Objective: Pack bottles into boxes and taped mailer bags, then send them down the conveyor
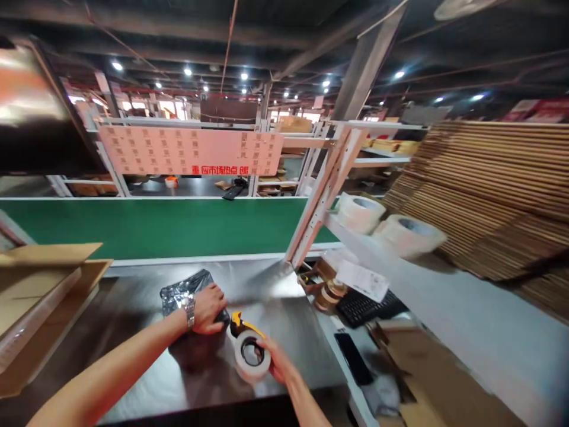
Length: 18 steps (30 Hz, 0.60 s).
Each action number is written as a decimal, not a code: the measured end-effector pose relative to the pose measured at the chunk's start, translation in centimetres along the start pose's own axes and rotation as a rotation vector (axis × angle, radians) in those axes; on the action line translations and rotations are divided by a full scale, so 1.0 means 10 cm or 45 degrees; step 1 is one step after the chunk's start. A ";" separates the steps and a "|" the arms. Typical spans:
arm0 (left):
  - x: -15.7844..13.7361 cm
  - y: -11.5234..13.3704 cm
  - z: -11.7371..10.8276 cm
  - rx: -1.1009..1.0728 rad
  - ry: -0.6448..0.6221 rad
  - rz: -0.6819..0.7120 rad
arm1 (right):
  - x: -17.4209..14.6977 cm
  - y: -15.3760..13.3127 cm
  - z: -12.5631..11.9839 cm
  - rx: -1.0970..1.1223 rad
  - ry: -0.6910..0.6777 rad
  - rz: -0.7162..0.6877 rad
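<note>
My left hand, with a metal watch on the wrist, presses down on a dark shiny plastic package that lies on the steel table. My right hand holds a tape dispenser with a white tape roll and a yellow and black handle. Its front end sits right beside the package, close to my left fingers.
An open cardboard box stands at the left. A green conveyor belt runs behind the table. On the right, a white shelf carries two tape rolls. Below it are a keyboard, a phone and stacked flat cardboard.
</note>
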<state>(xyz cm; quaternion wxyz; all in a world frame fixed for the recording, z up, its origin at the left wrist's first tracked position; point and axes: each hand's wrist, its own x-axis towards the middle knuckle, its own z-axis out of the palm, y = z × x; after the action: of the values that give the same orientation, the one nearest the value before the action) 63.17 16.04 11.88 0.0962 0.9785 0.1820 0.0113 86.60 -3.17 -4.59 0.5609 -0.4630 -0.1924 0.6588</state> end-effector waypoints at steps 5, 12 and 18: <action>0.20 -0.07 -0.16 0.020 0.180 -1.001 | -0.84 0.56 0.02 -0.014 -0.009 0.158; -0.18 -0.19 -0.27 -0.061 0.018 -0.115 | -1.02 0.81 0.27 0.048 0.053 0.220; -0.33 -0.14 -0.11 0.014 -0.047 0.022 | -1.08 0.81 0.35 0.109 0.195 0.189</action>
<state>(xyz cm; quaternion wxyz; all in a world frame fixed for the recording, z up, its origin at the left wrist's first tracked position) 59.50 16.29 12.76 0.0942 0.9806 0.1716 -0.0071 78.53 -14.52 -4.90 0.5429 -0.5007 -0.0858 0.6687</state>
